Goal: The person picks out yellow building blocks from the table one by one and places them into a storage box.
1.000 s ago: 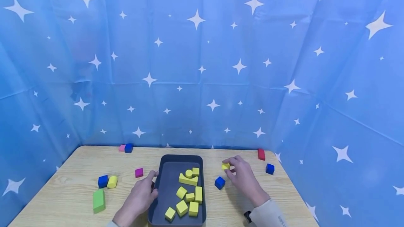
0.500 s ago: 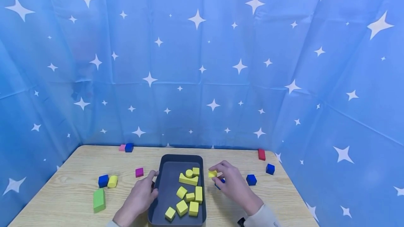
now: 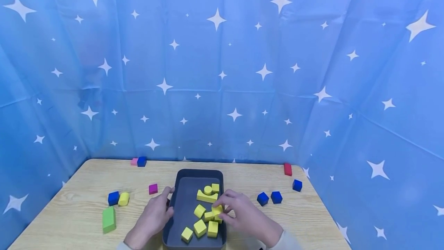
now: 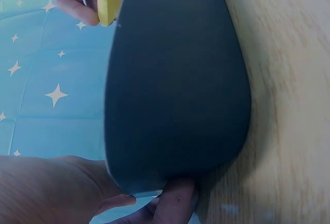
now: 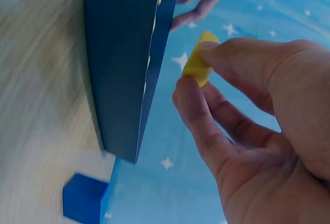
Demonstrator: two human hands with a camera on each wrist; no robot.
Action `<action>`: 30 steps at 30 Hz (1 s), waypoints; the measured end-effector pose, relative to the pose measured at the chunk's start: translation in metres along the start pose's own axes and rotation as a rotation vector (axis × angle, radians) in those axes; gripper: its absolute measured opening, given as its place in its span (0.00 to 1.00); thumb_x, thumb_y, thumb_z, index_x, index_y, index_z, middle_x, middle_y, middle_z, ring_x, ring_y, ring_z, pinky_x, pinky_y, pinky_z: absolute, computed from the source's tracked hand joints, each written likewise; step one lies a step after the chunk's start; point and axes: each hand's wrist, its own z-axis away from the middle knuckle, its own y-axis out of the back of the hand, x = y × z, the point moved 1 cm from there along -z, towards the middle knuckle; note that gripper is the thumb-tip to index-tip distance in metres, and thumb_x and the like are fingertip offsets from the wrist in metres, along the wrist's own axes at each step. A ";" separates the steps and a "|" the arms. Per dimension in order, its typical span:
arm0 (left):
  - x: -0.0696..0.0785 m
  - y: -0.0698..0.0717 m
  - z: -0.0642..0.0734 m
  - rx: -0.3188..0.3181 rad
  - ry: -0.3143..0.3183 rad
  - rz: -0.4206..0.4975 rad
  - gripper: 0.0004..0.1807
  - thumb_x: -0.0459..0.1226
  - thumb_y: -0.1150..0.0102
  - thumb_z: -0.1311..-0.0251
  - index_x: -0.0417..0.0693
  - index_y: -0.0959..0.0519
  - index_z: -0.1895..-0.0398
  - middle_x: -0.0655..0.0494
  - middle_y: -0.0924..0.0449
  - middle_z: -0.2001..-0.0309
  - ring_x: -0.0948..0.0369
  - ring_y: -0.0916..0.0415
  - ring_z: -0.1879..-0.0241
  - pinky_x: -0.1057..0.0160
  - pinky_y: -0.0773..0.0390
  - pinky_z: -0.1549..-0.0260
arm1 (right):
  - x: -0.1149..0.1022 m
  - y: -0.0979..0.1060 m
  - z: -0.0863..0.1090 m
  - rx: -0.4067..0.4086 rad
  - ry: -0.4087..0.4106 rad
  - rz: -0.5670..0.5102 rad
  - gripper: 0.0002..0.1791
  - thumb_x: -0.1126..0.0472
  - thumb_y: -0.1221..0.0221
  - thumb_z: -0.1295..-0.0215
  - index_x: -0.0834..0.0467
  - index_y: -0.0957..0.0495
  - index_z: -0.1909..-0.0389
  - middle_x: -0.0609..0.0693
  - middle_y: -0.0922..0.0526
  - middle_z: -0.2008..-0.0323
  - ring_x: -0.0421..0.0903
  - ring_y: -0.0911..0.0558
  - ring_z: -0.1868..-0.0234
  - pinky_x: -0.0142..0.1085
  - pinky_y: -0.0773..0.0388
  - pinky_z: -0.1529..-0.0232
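Note:
A dark grey tray [image 3: 185,200] holds several yellow blocks, among them an arch-shaped block [image 3: 207,196] and a cylinder [image 3: 199,211]. My left hand [image 3: 152,215] grips the tray's left wall; the left wrist view shows fingers at its edge. Over the tray's right side, my right hand [image 3: 244,215] pinches a small yellow block [image 5: 200,62] between thumb and fingertips. In the left wrist view that yellow block [image 4: 109,7] appears above the tray's far rim. The hand partly covers the yellow blocks below it.
Right of the tray lie blue cubes [image 3: 276,197] and a red block [image 3: 287,169]. On the left are a green block [image 3: 109,220], a yellow cylinder [image 3: 123,199], a blue cube [image 3: 113,198] and a magenta cube [image 3: 153,189]. Pink [image 3: 134,161] and blue blocks [image 3: 141,161] sit at the back edge.
My right hand has carried the yellow block leftward from the table to over the tray. One blue cube has shifted right, beside another that the hand had hidden. My left hand stays put.

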 end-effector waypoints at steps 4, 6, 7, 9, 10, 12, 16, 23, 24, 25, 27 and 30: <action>-0.001 -0.001 0.000 -0.014 0.014 -0.004 0.32 0.29 0.29 0.24 0.41 0.25 0.19 0.41 0.08 0.47 0.53 0.12 0.53 0.46 0.05 0.53 | -0.011 -0.009 0.001 -0.093 0.012 -0.037 0.13 0.62 0.28 0.17 0.49 0.09 0.38 0.42 0.12 0.43 0.28 0.11 0.51 0.23 0.10 0.50; -0.001 -0.002 -0.001 -0.014 0.015 0.000 0.32 0.29 0.29 0.24 0.41 0.25 0.19 0.42 0.08 0.47 0.53 0.13 0.54 0.48 0.05 0.54 | -0.014 -0.014 0.002 -0.125 0.031 -0.028 0.12 0.58 0.28 0.17 0.47 0.09 0.38 0.40 0.12 0.44 0.25 0.14 0.51 0.23 0.10 0.50; -0.001 -0.001 -0.002 -0.011 0.010 -0.001 0.32 0.29 0.30 0.24 0.41 0.25 0.19 0.41 0.08 0.47 0.53 0.13 0.54 0.48 0.05 0.54 | -0.017 -0.015 0.002 -0.135 0.042 -0.027 0.12 0.57 0.28 0.16 0.46 0.09 0.38 0.39 0.12 0.43 0.25 0.14 0.51 0.24 0.10 0.50; 0.000 0.000 -0.002 0.001 -0.005 -0.002 0.32 0.29 0.30 0.24 0.40 0.25 0.19 0.42 0.08 0.48 0.53 0.13 0.55 0.48 0.05 0.55 | -0.020 -0.018 0.002 -0.156 0.060 -0.019 0.13 0.54 0.28 0.16 0.45 0.09 0.37 0.37 0.12 0.42 0.24 0.16 0.50 0.24 0.10 0.49; 0.000 0.001 -0.003 0.008 -0.009 -0.001 0.32 0.29 0.29 0.24 0.40 0.25 0.19 0.42 0.08 0.48 0.54 0.13 0.55 0.48 0.05 0.55 | -0.021 -0.019 0.001 -0.165 0.071 -0.017 0.13 0.54 0.28 0.16 0.44 0.09 0.36 0.37 0.12 0.42 0.24 0.16 0.50 0.24 0.10 0.48; 0.000 0.002 -0.003 0.015 -0.013 -0.002 0.32 0.29 0.29 0.24 0.40 0.24 0.20 0.42 0.08 0.48 0.54 0.14 0.55 0.49 0.06 0.56 | -0.023 -0.021 0.001 -0.187 0.084 -0.014 0.13 0.54 0.28 0.16 0.45 0.09 0.36 0.37 0.11 0.43 0.23 0.16 0.50 0.23 0.10 0.48; -0.001 0.000 -0.001 0.015 -0.018 -0.005 0.32 0.29 0.29 0.25 0.40 0.24 0.20 0.43 0.08 0.49 0.54 0.14 0.55 0.49 0.06 0.56 | -0.027 -0.025 0.001 -0.227 0.097 0.005 0.14 0.54 0.28 0.17 0.46 0.09 0.36 0.38 0.11 0.44 0.22 0.15 0.51 0.21 0.11 0.48; -0.001 0.000 -0.001 0.020 -0.012 -0.001 0.32 0.29 0.29 0.25 0.40 0.23 0.21 0.43 0.08 0.48 0.53 0.12 0.53 0.46 0.05 0.53 | -0.027 -0.027 0.002 -0.256 0.075 -0.029 0.14 0.53 0.30 0.15 0.46 0.10 0.34 0.39 0.11 0.43 0.23 0.16 0.48 0.23 0.11 0.46; -0.002 0.000 -0.001 0.019 -0.016 -0.005 0.32 0.29 0.29 0.26 0.40 0.24 0.21 0.42 0.08 0.49 0.53 0.12 0.53 0.46 0.05 0.53 | -0.026 -0.027 0.002 -0.259 0.063 -0.042 0.14 0.53 0.30 0.14 0.47 0.10 0.34 0.39 0.11 0.42 0.23 0.16 0.48 0.24 0.11 0.46; -0.002 0.000 0.000 0.018 -0.017 -0.006 0.32 0.29 0.29 0.26 0.39 0.24 0.21 0.42 0.08 0.49 0.53 0.12 0.53 0.46 0.05 0.54 | -0.025 -0.027 0.002 -0.259 0.053 -0.051 0.15 0.52 0.31 0.14 0.47 0.10 0.33 0.39 0.11 0.42 0.23 0.16 0.48 0.24 0.11 0.45; -0.002 0.000 0.000 0.015 -0.017 -0.006 0.32 0.29 0.29 0.25 0.39 0.24 0.20 0.42 0.08 0.49 0.52 0.12 0.54 0.46 0.05 0.54 | -0.024 -0.026 0.003 -0.251 0.031 -0.057 0.15 0.51 0.31 0.14 0.46 0.10 0.33 0.39 0.11 0.40 0.24 0.17 0.47 0.25 0.10 0.44; -0.001 0.000 -0.001 0.016 -0.006 0.001 0.32 0.29 0.29 0.25 0.41 0.24 0.20 0.43 0.08 0.48 0.54 0.12 0.54 0.47 0.05 0.54 | -0.021 -0.024 0.002 -0.225 -0.007 -0.062 0.16 0.50 0.31 0.14 0.46 0.11 0.32 0.39 0.11 0.39 0.25 0.16 0.47 0.26 0.10 0.44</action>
